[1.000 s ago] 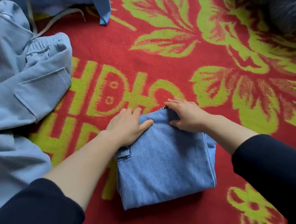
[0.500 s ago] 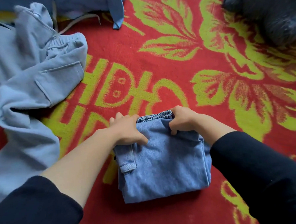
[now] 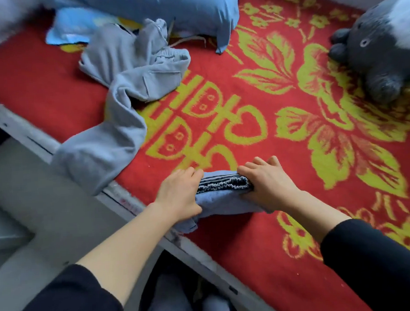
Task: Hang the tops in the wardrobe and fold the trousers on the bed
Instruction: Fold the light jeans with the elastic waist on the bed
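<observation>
Grey trousers [image 3: 124, 93] lie crumpled toward the bed's left side, unfolded, one leg trailing down over the near edge. Behind them, a blue pillow [image 3: 167, 7] sits along the far edge. The bed is covered by a red blanket [image 3: 299, 257] with yellow-green leaves and characters. Close to the near edge, the left hand [image 3: 177, 194] grips the left end of the folded jeans [image 3: 225, 199], fingers curled round the bundle. The jeans' gathered waistband shows between the two hands, and a lower corner of the fabric reaches the bed's edge. The right hand [image 3: 267, 183] grips the bundle's right end the same way, fingers wrapped over the far side. A grey soft toy [image 3: 379, 58] rests in the far right corner, well apart from the jeans.
</observation>
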### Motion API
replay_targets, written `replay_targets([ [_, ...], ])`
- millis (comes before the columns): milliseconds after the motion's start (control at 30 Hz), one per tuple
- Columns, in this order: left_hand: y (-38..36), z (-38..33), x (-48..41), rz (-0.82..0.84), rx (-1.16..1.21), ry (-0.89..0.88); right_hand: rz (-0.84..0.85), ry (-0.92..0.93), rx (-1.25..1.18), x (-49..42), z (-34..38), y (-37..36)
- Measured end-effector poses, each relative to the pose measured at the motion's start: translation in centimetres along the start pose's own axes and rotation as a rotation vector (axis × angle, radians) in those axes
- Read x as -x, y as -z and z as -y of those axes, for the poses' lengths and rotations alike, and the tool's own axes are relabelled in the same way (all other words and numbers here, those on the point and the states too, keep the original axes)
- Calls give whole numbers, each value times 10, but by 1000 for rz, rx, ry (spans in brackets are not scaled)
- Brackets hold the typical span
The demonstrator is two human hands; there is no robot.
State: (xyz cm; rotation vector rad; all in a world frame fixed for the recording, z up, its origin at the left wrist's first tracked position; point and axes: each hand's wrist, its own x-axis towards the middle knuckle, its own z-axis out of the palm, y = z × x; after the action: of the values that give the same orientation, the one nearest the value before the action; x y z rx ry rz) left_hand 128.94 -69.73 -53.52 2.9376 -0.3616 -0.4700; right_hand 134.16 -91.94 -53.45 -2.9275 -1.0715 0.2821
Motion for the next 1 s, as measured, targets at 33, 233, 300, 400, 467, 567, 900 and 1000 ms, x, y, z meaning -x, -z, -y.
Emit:
replay_targets([
  [33,12,-2,22,-8,-17,36,10,37,16,4,14,15],
  [233,69,21,155,-55,-40,269,96,255,24,2,117,87],
  [300,74,38,199,-68,-20,359,98,352,63,-4,159,101],
  [400,71,63,267,-91,14,487,118,506,131,-13,226,117],
  [467,69,79,310,-100,36,569,103,593,156,-19,270,123],
  [567,64,104,377,-113,78,683,105,706,191,-26,346,128],
  [900,24,218,614,-192,184,948,125,932,269,-28,630,126],
  [1000,17,253,671,-196,191,995,98,969,266,-32,704,118],
])
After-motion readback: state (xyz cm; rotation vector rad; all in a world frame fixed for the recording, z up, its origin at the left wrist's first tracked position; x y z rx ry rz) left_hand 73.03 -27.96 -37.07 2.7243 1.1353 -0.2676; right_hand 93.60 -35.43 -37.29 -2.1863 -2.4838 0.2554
